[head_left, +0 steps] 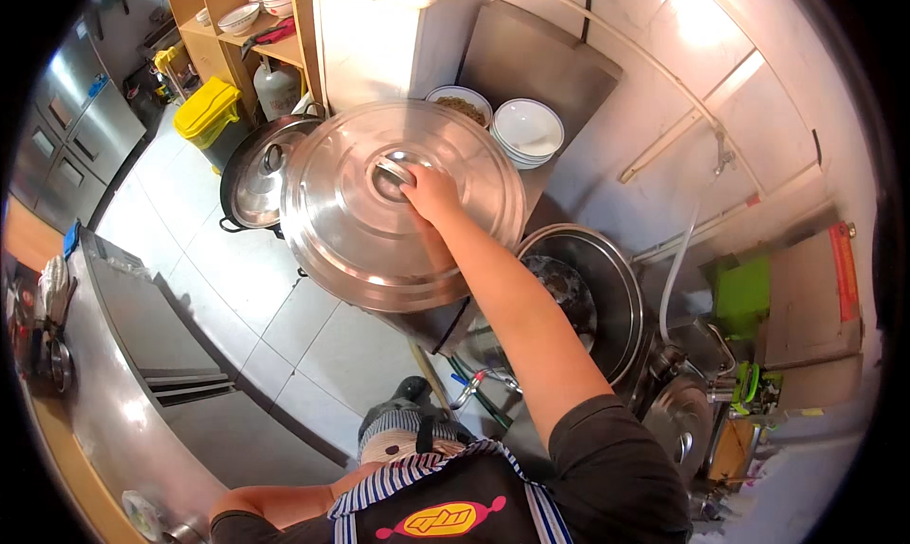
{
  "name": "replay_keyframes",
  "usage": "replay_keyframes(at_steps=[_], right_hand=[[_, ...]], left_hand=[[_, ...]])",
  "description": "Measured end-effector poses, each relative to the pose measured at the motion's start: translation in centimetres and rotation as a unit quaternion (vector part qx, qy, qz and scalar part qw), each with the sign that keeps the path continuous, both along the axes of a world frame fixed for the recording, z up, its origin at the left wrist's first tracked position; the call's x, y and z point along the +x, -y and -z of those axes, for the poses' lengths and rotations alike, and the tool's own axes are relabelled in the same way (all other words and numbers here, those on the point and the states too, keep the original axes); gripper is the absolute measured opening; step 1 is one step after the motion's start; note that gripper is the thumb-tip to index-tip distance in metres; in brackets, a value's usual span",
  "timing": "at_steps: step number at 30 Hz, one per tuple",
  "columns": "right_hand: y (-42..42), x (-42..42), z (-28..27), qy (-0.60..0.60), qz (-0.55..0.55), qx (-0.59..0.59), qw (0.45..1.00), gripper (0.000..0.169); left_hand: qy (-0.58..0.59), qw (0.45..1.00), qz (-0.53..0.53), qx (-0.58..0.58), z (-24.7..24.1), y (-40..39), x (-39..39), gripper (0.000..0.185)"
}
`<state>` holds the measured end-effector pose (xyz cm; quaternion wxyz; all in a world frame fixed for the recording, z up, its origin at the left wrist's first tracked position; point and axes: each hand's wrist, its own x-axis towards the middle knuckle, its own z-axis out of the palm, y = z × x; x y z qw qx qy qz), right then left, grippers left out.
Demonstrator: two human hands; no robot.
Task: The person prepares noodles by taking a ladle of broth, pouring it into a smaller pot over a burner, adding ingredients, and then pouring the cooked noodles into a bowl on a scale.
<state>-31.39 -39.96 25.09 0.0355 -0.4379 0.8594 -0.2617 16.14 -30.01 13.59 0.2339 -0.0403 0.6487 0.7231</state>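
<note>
My right hand (431, 191) grips the handle of a large round metal pot lid (341, 238). The lid is left of an uncovered, deep metal pot (617, 295) with dark liquid inside. My left forearm bends in towards my waist, and the left hand itself is hidden. Beyond the lid's far edge stand a bowl (462, 103) of brownish food and a stack of white bowls (528, 130). A wok with a metal lid (259, 188) is at the lid's left. What lies beneath the large lid cannot be seen.
A steel counter (114, 373) runs along the left. A yellow-lidded bin (207, 110) stands near a wooden shelf (302, 50) and a gas cylinder (276, 89). A white hose (675, 274) hangs right of the deep pot. A valve with a red and blue handle (469, 390) is below the lid.
</note>
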Motion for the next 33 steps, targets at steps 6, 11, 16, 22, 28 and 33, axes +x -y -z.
replay_keyframes(at_steps=[6, 11, 16, 22, 28, 33], right_hand=[[-11.6, 3.4, -0.6, 0.035, -0.022, -0.024, 0.999, 0.024], [-28.8, 6.1, -0.1, 0.093, 0.207, -0.032, 0.973, 0.031], [-44.3, 4.8, 7.5, 0.051, 0.338, -0.089, 0.936, 0.033], [-47.3, 1.1, 12.8, 0.08, 0.4, 0.001, 0.913, 0.034], [-46.8, -6.4, 16.9, 0.11, 0.373, -0.085, 0.917, 0.031], [-44.1, -7.8, 17.8, -0.004, 0.404, 0.086, 0.911, 0.031]], left_hand=[[0.015, 0.999, -0.026, 0.023, 0.6, 0.0, 0.2, 0.057], [0.004, 0.998, -0.057, 0.008, 1.2, -1.3, 0.4, 0.054], [0.017, 0.995, -0.098, -0.017, 0.9, -3.6, 1.5, 0.052], [0.043, 0.987, -0.149, -0.051, -0.8, -8.0, 3.9, 0.049], [0.051, 0.975, -0.176, -0.122, -2.8, -13.0, 6.2, 0.047], [0.209, 0.869, -0.425, 0.146, -2.4, -19.3, 10.0, 0.042]])
